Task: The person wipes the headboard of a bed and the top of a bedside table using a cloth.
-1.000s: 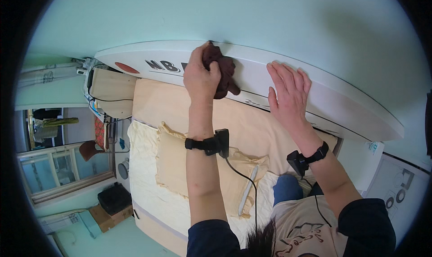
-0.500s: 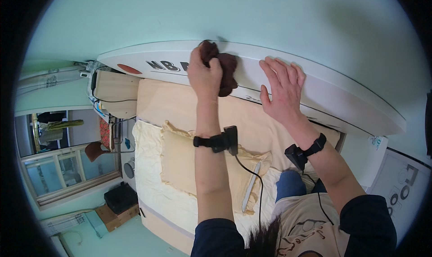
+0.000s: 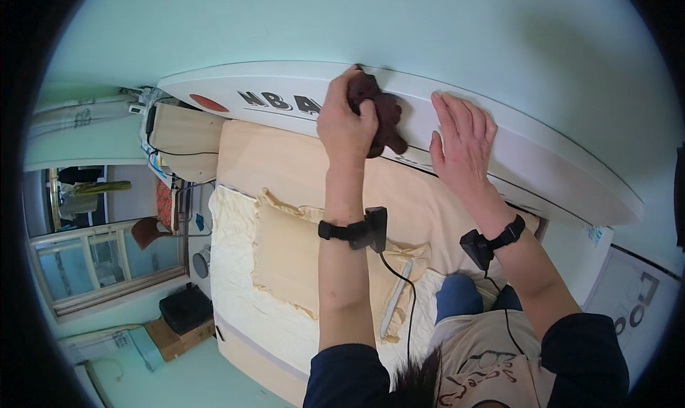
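Two hands up on one white headboard point(image 3: 542, 158) with a curved top edge, set against a pale green wall point(image 3: 357, 22). Left hand point(image 3: 346, 119) is clenched around one dark brown cloth point(image 3: 382, 115), pressing it on the headboard face near the top edge — cloth bunched, part of it hanging out to the right of the fist. Right hand point(image 3: 462, 140) is just right of the cloth, flat and open, fingers spread, palm on the headboard, gripping nothing; the two hands are apart. One black wrist strap on each arm, two in all: the left one point(image 3: 353, 231) carries a small black box with a cable running down, the right one point(image 3: 492, 240) likewise.

Markings on the headboard: a row of dark block letters left of the left hand, and one red oval patch point(image 3: 208, 103) further left near the end. Far right, one white panel point(image 3: 635, 294) with dark curved marks.

Below the headboard, one bed with a cream sheet point(image 3: 242, 301) and one beige ruffled pillow point(image 3: 292, 258). One long pale object point(image 3: 394, 306) lies at the pillow's right edge — cannot tell what. Lower left: one black bag point(image 3: 185, 308), one cardboard box point(image 3: 178, 336), a window point(image 3: 93, 265).
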A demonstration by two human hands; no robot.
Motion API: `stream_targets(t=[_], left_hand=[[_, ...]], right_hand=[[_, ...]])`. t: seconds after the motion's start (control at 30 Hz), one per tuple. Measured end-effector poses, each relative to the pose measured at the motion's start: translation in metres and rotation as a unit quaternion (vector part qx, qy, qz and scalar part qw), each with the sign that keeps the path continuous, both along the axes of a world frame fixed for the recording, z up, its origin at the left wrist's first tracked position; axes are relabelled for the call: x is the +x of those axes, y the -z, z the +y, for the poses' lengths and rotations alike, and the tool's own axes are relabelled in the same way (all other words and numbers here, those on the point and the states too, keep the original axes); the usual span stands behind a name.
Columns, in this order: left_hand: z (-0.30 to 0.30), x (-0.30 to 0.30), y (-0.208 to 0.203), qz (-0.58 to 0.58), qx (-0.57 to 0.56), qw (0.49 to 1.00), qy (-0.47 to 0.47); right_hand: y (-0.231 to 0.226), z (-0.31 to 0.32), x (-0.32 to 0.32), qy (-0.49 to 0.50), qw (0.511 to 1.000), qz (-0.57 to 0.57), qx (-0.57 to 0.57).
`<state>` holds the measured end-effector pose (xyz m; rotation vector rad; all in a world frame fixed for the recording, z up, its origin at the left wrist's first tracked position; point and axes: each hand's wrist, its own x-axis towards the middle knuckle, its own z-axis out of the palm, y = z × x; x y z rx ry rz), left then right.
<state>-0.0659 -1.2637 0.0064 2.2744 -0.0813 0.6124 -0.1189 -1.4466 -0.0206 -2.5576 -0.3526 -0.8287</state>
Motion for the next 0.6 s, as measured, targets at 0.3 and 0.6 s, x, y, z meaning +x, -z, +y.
stream_targets(t=[0.3,0.6], left_hand=[[0.029,0.023,0.004,0.006,-0.07,0.997,-0.035],[0.004,0.008,0.0,0.011,-0.009,1.0,-0.022]], right_hand=[[0.007,0.009,0.005,0.006,0.999,-0.018,0.026],[0.012,0.001,0.006,-0.004,0.999,-0.028,0.019]])
